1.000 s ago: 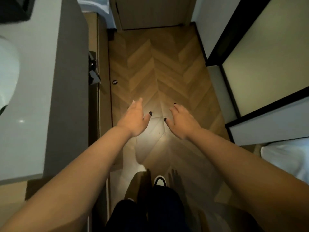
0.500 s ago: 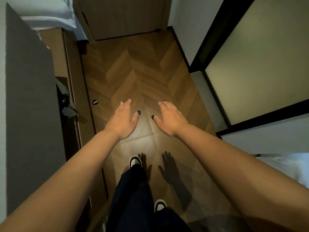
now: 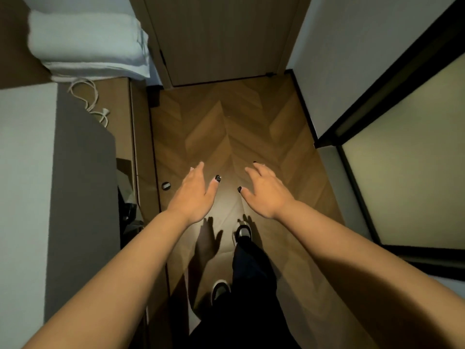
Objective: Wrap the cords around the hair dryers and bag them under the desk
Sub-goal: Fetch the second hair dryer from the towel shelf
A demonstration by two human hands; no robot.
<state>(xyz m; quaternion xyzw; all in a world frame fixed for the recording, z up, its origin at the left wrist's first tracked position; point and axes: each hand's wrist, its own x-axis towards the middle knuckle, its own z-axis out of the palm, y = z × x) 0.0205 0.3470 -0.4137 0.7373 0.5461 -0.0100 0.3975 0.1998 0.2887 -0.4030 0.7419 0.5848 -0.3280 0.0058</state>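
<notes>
**Both hands empty over the hallway floor; hair dryers not clearly seen**

We record the left hand [image 3: 195,195] and right hand [image 3: 266,192] held out in front of the body, palms down, side by side with a gap between them. Fingers of both are straight to loosely spread and hold nothing. Thumbnails carry dark polish. Both forearms are bare and reach in from the bottom corners of the view.

Below the hands we see their shadows on the herringbone wood floor [image 3: 226,127], lit in a bright patch. One shoe [image 3: 242,233] is forward, just under the right hand; the other shoe [image 3: 220,289] is further back. Dark trousers [image 3: 251,285] cover the legs.

To the left stands the table [image 3: 83,197], its grey side facing us and its pale top running off the left edge. Under its edge, in a dark recess [image 3: 128,205], something dark and glossy shows; we cannot tell whether this is a hair dryer or a bag. A small round fitting [image 3: 166,185] sits on the floor near the cabinet base.

Further back on the left, a wooden shelf [image 3: 115,102] bears a loose white cord [image 3: 93,102] and, behind it, folded white towels [image 3: 85,44]. Straight ahead is a closed wooden door [image 3: 221,39]. To the right, a black-framed frosted panel [image 3: 407,167] lines the passage.
</notes>
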